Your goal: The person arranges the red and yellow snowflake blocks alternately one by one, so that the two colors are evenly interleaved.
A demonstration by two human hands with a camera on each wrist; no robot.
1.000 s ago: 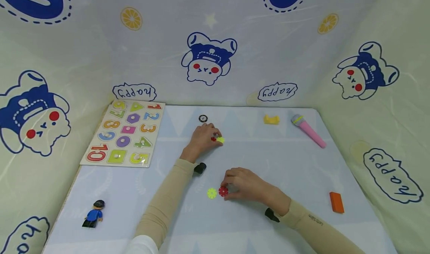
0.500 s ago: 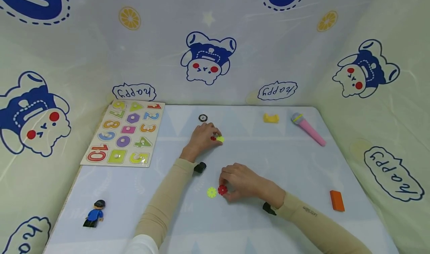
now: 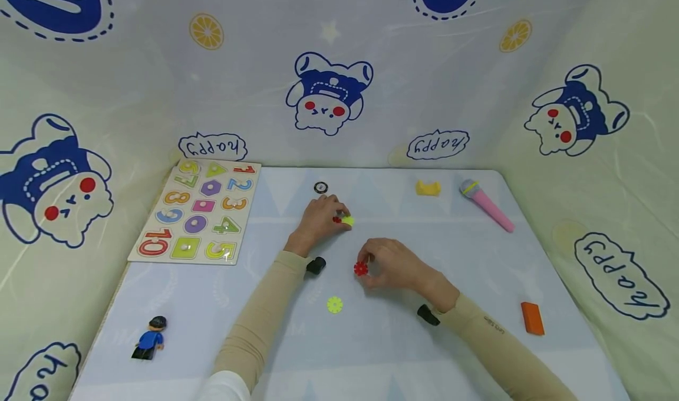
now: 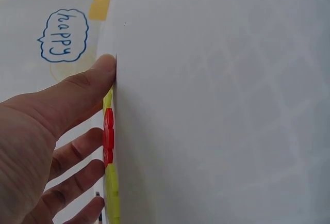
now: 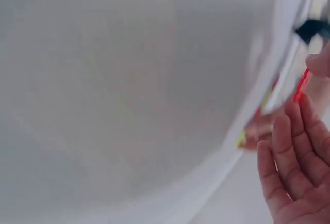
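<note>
In the head view my left hand (image 3: 318, 221) stays low over the upper middle of the table, its thumb and fingers around a row of small flower-shaped discs (image 3: 347, 220) in red and yellow-green. The left wrist view has the row edge-on, with a red disc (image 4: 108, 136) between yellow-green ones; the palm side hides part of it. My right hand (image 3: 398, 265) pinches a single red flower-shaped disc (image 3: 361, 269) between thumb and fingertips, below and right of the left hand. A loose yellow-green disc (image 3: 335, 305) lies on the table below it.
A number puzzle board (image 3: 201, 212) lies at the back left. Nearer is a toy figure (image 3: 150, 337) in blue. Along the back are a small black wheel (image 3: 320, 187), a yellow piece (image 3: 428, 188) and a pink toy microphone (image 3: 487, 206). An orange block (image 3: 532, 318) lies at right.
My right hand has lifted the red disc away from beside the loose yellow-green one and moved it toward the left hand. The left hand has stayed put.
</note>
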